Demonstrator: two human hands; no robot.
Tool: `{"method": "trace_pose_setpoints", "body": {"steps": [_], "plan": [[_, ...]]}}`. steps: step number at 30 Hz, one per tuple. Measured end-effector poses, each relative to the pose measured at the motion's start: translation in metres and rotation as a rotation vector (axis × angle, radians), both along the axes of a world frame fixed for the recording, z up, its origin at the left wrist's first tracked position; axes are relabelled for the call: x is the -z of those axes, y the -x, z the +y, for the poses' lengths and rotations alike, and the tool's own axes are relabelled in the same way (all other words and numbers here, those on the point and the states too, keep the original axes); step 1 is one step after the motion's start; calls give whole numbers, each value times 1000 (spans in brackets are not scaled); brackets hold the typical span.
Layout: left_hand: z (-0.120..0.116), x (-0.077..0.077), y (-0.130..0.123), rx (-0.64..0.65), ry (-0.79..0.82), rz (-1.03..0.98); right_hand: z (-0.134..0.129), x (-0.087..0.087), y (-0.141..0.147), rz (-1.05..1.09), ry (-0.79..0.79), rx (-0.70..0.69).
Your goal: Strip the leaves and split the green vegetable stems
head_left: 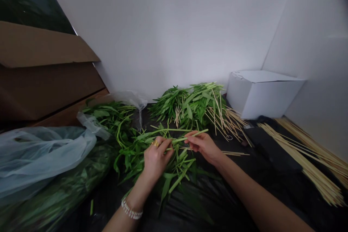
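My left hand, with a gold ring and a beaded bracelet, is closed on a green stem at the middle of the view. To its right, my right hand pinches the same stem between thumb and fingers. Loose leafy greens lie under and to the left of my left hand, with cut stem pieces below the hands. A few thin wooden sticks lie beside my right wrist. Beyond the hands stands a heap of leafy bunches with sticks among them.
Clear plastic bags of greens fill the left side, below a cardboard box. At the back right is a white box. Bundles of long sticks lie at the right near a flat black object. A white wall rises behind.
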State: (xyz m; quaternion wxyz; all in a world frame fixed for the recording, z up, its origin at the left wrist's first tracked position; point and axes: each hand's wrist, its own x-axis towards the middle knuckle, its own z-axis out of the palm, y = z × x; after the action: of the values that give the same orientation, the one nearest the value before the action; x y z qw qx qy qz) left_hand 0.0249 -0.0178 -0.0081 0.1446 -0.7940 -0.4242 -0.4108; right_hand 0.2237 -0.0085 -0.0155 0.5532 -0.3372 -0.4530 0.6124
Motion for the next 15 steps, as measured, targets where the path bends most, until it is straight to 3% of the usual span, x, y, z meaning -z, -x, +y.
{"method": "trace_pose_setpoints", "body": {"steps": [5, 9, 12, 15], "plan": [[5, -11, 6, 29, 150, -336, -1, 0, 2, 17, 13, -1], [21, -16, 32, -138, 174, -691, 5, 0, -7, 100, 63, 68], [30, -16, 47, -252, 119, -669, 7, -1, -12, 107, 78, 70], [28, -17, 45, -245, 18, -532, 5, -1, -9, 52, 65, -2]]}}
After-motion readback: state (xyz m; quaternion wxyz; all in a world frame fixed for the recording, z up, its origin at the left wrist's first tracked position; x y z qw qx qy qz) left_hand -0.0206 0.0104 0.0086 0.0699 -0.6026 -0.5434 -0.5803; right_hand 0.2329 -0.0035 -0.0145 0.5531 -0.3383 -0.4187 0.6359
